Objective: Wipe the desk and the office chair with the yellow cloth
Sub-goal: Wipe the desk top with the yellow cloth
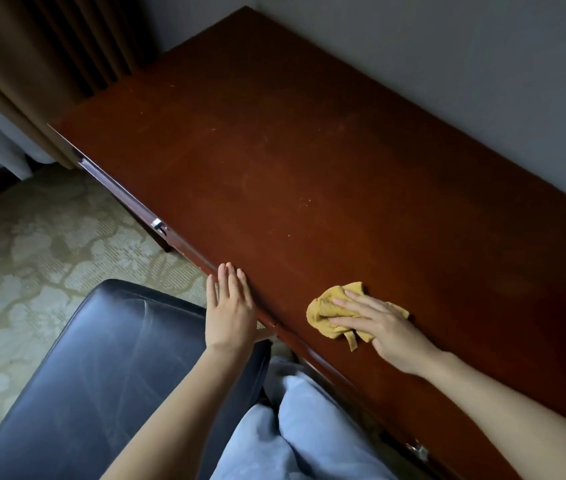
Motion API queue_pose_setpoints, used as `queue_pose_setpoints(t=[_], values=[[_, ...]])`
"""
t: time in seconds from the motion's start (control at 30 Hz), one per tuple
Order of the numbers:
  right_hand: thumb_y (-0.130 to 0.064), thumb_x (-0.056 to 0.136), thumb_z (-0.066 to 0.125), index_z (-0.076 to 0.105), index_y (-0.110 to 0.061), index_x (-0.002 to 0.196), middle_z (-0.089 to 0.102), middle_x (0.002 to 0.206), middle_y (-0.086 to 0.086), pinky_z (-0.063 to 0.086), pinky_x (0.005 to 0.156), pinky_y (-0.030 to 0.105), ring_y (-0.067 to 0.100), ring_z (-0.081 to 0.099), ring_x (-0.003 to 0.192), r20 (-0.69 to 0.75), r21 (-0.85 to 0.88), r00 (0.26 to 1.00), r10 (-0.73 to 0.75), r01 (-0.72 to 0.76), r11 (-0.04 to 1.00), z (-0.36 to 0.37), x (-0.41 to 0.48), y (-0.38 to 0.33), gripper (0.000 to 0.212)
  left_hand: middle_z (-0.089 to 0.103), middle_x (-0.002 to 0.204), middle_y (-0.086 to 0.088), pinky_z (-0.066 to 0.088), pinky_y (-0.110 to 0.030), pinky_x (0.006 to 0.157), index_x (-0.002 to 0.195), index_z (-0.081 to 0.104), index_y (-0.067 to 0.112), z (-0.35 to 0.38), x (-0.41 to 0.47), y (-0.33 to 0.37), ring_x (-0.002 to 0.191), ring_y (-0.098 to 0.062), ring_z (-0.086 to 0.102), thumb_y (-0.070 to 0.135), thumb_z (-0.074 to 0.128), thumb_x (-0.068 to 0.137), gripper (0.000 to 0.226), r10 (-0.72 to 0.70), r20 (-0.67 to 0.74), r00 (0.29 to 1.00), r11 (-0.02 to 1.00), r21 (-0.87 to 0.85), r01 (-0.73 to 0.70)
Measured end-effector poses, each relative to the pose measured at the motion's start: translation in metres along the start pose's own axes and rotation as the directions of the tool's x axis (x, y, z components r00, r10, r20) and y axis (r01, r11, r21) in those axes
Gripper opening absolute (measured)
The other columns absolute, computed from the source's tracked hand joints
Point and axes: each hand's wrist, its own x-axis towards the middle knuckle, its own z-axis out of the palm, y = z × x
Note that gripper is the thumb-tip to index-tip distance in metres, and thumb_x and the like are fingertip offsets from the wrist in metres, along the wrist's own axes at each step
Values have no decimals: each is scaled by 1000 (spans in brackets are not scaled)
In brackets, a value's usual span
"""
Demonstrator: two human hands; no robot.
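A long reddish-brown wooden desk point(309, 161) runs from the upper middle to the lower right, with faint dust specks on its top. The yellow cloth point(324, 315) lies crumpled near the desk's front edge. My right hand point(378, 323) presses flat on the cloth with straight fingers. My left hand point(229, 310) rests with straight fingers on the desk's front edge, just left of the cloth. The office chair point(94, 368), with a dark blue-black leather seat, stands at the lower left beside the desk.
A grey wall point(465, 64) backs the desk. Brown curtains point(32, 64) hang at the upper left. A patterned beige carpet point(32, 244) covers the floor. Metal drawer handles point(157, 224) show under the desk's front edge. Light blue trouser legs point(292, 427) fill the bottom centre.
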Motion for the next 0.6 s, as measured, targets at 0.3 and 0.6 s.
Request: queue_pose_setpoints(t=[0.3, 0.6], values=[[21, 81, 37, 45, -35, 137, 27, 152, -12, 6, 111, 20, 6, 9, 143, -198, 88, 943, 266, -254, 963, -49, 76, 53, 79, -12, 158, -16, -2, -46, 117, 150, -10, 4, 3, 1, -11, 147, -30, -11, 25, 49, 94, 84, 11, 43, 999, 999, -52, -9], [2, 94, 35, 29, -38, 145, 8, 159, -1, 6, 117, 35, 27, -1, 146, -194, 14, 877, 439, -445, 895, -70, 195, 37, 65, -19, 158, -11, 2, -39, 118, 151, -9, 7, 0, 3, -10, 146, -24, -16, 8, 43, 85, 84, 1, 106, 994, 952, -305, 31]])
